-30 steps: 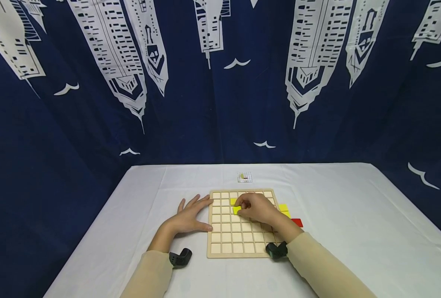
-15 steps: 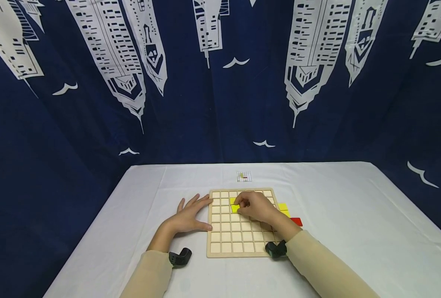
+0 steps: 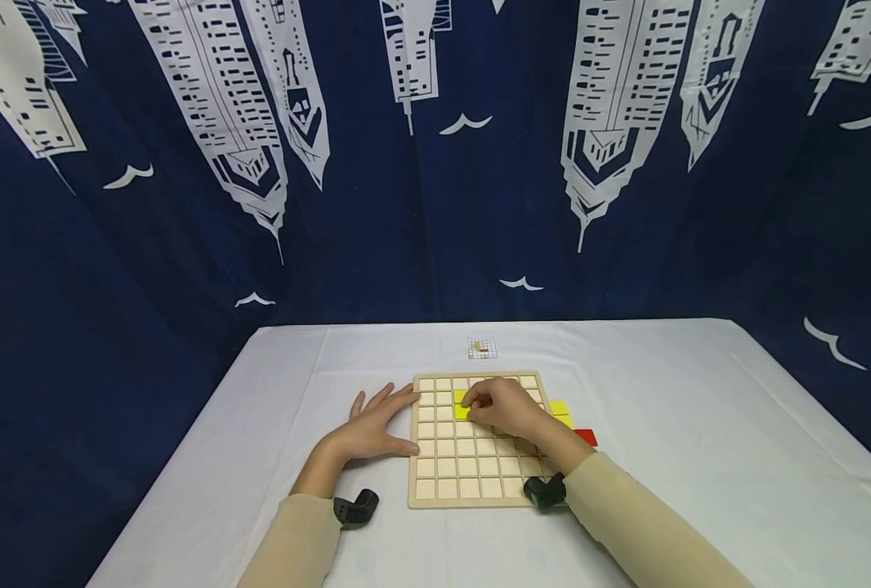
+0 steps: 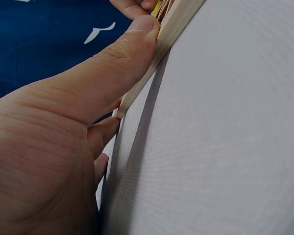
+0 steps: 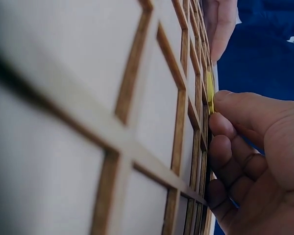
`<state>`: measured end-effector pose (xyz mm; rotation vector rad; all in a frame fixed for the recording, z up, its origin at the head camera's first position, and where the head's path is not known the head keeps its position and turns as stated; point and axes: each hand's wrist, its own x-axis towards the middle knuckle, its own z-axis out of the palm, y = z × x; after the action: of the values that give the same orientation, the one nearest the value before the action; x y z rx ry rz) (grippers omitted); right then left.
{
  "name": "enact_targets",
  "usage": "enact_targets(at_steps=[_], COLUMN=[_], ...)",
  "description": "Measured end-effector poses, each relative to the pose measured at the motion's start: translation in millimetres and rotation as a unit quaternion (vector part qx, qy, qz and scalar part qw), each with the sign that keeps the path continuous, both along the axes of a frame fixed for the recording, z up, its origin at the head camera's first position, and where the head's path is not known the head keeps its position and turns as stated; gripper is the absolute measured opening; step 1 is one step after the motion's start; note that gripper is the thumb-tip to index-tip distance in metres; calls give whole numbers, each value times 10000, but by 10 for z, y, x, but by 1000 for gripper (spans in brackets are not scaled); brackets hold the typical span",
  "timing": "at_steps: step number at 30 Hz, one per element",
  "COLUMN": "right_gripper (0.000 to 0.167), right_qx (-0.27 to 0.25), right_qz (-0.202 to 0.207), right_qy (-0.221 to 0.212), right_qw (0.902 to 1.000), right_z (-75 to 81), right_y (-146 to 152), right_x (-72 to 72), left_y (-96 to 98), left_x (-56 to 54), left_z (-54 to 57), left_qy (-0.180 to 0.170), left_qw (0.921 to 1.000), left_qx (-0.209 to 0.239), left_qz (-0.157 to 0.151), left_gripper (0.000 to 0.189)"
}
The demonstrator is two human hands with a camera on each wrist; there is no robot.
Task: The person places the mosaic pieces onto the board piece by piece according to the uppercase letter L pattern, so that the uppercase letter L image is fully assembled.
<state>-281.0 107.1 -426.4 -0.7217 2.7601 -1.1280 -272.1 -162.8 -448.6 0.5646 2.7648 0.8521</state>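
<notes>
A light wooden grid board [image 3: 446, 468] lies on the white table. My left hand [image 3: 377, 430] is spread at its left edge, thumb and fingertips touching the frame; in the left wrist view the thumb [image 4: 122, 54] presses along the board's side. Over the upper middle of the grid, my right hand [image 3: 505, 408] pinches a yellow square tile [image 3: 461, 412] at a cell. Seen from the right wrist, the thumb lies against that tile [image 5: 210, 90], with the other fingers curled beside it. Directly above it, another yellow tile [image 3: 460, 396] is partly hidden by the fingers.
Yellow tiles [image 3: 560, 408] and a red tile [image 3: 587, 438] lie at the board's right side, partly behind the right forearm. A small printed grid card [image 3: 483, 349] is beyond the board. A dark blue patterned curtain [image 3: 421, 245] hangs behind the table.
The pinched yellow tile has shifted slightly left and up and now lines up with its cell below the other yellow tile. The left hand stays at the board's edge.
</notes>
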Motion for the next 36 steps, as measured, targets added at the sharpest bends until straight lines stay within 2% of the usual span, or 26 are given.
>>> enact_targets(at_steps=[10,14,18,22,32,36], right_gripper=[11,15,18,18,23,24], right_qx=[-3,-216,-341,-461,-1084,-1089], right_qz=[237,254,72,-172,-727,-1038], right_qy=[71,-94,-177,-54,-91,-53], right_qw=[9997,9994,9992,9988,9914,9886], right_z=[41,118,210,255,226,222], right_y=[51,113,187,283,630,783], right_x=[25,29,23,25,58,71], left_y=[-10,-16,-19,-22,16,24], left_x=[18,27,22,12,69,65], left_z=[0,7,29,28,77,74], left_qy=[-21,-37,-21,63,221,214], left_qw=[10000,9998,9996,9995,9989,9990], left_qx=[14,-92,-186,-228,-347,-369], left_qz=[-68,-161,-199,-227,-211,-160], left_gripper=[95,101,110,111,109,109])
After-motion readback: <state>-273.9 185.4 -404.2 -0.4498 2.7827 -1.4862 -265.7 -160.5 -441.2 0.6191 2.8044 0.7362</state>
